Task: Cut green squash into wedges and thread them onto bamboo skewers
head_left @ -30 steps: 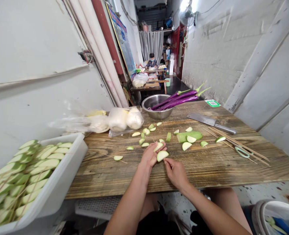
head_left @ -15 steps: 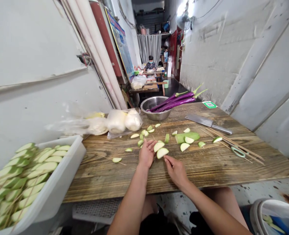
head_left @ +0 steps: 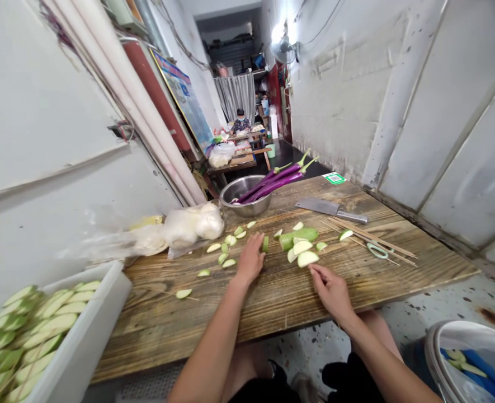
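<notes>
In a narrow room with pale walls (head_left: 348, 101), a masked person (head_left: 241, 125) is sitting at a far table, while a wooden counter (head_left: 155, 330) is filling the foreground. Above its near edge, the right hand (head_left: 331, 288) is closing thumb and fingertips in a pinch on a thin stick (head_left: 310, 267), which is carrying pale, green-skinned slices (head_left: 307, 258) at its tip. These are overlapping in view with a longer green vegetable piece (head_left: 309, 234) lying behind them. The left hand (head_left: 251, 257) is staying palm down, loosely open with its fingers extended, just beside a short green chunk (head_left: 265, 244); whether it is touching that chunk, I cannot tell. Loose cut pieces (head_left: 229, 262) are lying to its left. Farther back, purple eggplants (head_left: 272, 183) are leaning out of a metal bowl (head_left: 247, 209). A cleaver (head_left: 318, 206) is lying to the right, near bamboo skewers (head_left: 392, 245) and scissors (head_left: 380, 257). On the left, a white tub (head_left: 104, 319) is holding many more slices.
</notes>
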A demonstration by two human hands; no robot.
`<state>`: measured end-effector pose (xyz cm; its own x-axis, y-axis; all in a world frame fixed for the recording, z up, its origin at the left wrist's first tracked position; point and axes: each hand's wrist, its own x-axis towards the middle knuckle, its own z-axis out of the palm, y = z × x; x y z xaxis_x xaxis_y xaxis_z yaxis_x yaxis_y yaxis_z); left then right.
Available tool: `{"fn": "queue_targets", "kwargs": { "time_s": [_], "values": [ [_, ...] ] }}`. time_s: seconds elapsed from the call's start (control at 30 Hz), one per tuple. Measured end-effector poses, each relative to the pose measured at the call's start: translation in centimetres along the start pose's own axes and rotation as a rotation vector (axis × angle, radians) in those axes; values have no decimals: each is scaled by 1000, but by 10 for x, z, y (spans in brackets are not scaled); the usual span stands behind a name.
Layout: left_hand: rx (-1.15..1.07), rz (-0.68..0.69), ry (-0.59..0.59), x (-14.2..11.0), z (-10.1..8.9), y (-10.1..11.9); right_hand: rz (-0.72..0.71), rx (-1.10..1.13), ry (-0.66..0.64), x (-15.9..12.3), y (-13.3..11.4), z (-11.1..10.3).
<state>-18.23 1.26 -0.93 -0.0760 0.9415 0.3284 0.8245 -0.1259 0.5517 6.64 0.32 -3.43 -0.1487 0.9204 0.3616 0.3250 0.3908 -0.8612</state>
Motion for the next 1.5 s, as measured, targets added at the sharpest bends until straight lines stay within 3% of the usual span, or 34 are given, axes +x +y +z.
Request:
{"fn": "queue_targets", "kwargs": {
  "time_s": [0.17,0.3,0.5,0.7,1.0,1.13,1.33,1.5],
  "values": [
    [173,116,-351,35,-7,-4,-33,-37,-7,-2,-2,4],
    [270,55,-433,48,-10,-5,-44,-66,-13,-3,-3,4],
    [363,85,-403,44,-5,-7,-39,-73,-21,-3,-4,4],
    [307,129,-383,43,-5,-8,-32,-97,-35,-2,-4,4],
    [258,109,-246,39,-6,-11,-31,-113,-41,0,-4,4],
    [228,85,-282,41,-6,-9,-28,-114,-46,-1,-5,4],
    [131,170,-362,48,-16,-14,-34,-116,-33,-1,-7,3],
    [-37,3,-227,45,-17,-18,-33,-121,-37,0,-6,3]
  ]
}}
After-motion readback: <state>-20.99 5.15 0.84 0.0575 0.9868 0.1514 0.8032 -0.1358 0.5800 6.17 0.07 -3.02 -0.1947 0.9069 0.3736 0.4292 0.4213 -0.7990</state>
